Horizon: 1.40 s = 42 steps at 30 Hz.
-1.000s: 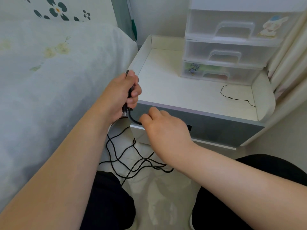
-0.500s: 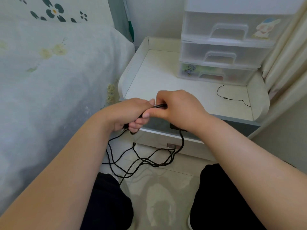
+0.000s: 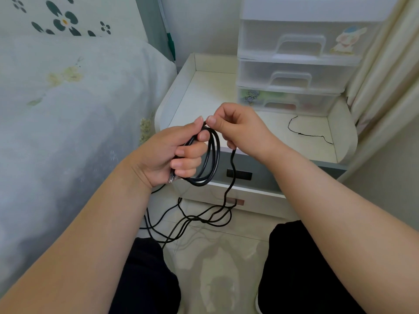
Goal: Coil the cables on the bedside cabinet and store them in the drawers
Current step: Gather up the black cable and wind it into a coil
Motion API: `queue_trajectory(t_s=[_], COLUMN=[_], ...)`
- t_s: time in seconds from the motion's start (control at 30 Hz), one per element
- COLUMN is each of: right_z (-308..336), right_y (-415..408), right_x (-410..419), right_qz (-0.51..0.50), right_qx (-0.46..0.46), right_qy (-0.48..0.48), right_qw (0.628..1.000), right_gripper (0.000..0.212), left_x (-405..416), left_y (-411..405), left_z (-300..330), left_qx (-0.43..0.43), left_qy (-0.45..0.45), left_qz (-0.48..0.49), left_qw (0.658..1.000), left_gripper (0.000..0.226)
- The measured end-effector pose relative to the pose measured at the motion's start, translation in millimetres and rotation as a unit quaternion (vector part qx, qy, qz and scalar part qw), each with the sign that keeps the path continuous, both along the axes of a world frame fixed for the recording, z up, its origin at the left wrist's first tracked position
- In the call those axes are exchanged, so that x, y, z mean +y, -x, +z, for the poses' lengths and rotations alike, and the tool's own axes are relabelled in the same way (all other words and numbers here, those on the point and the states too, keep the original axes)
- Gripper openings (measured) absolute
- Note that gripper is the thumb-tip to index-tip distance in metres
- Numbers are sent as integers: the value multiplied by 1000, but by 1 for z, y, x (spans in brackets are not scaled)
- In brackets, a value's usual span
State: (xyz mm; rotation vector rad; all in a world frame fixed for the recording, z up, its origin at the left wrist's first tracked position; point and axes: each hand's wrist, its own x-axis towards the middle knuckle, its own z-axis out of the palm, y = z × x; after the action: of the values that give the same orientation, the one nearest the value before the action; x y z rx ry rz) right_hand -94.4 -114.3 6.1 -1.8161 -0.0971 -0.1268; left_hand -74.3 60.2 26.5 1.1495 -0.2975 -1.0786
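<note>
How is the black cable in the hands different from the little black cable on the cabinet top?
The cable in the hands is thick; the thin cable on the cabinet is like a thread. The thick one is partly looped in the left hand, pinched by the right hand, with the rest trailing to the floor. The thin one lies loose and uncoiled, with no hand on it. The thick one looks much longer. Both are black.

Soft even daylight, wide-angle edge distortion
</note>
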Motion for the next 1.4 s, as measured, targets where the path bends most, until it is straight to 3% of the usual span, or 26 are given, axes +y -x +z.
queue_trajectory(t_s=[0.2, 0.33, 0.4, 0.57, 0.77, 0.93, 1.1, 1.2, 1.27, 1.33, 1.4], right_z=[-12, -25, -29, -43, -72, -63, -43, -40, -43, -46, -47], right_y=[-1, 0, 0, 2, 15, 16, 15, 26, 34, 42, 47], right_x=[5, 16, 18, 27, 40, 49, 54, 65, 72, 76, 73], right_qz=[-4, -8, -13, -2, 8, -101, -53, -33, -27, -37, -41], right_qx=[-4, 60, 86, 160, 195, 255, 223, 266, 276, 243, 150], right_qy=[-12, -78, -94, -51, 75, -78, 12, -98, -109, -20, 177], right_qw=[1000, 995, 992, 986, 978, 959, 973, 958, 955, 969, 972], right_gripper=[40, 92, 104, 76, 42, 33, 40, 39, 30, 20, 16], left_x=[0, 1, 2, 1, 6, 3, 7, 23, 37, 46, 47], left_y=[2, -1, 0, 0, -11, -15, -21, -33, -39, -43, -46], left_z=[2, 2, 3, 10, 11, 8, 9, 12, 14, 15, 13], left_qx=[-7, 25, 11, -29, 37, 66, 65, 113, 123, 122, 118], left_qy=[38, 72, 72, 98, 173, 189, 189, 215, 223, 221, 224], left_qz=[8, 13, 27, 117, 271, 389, 490, 573, 597, 606, 607], left_qw=[999, 997, 997, 988, 946, 899, 848, 782, 760, 754, 753], left_gripper=[35, 36, 35, 28, 34, 30, 31, 30, 26, 31, 33])
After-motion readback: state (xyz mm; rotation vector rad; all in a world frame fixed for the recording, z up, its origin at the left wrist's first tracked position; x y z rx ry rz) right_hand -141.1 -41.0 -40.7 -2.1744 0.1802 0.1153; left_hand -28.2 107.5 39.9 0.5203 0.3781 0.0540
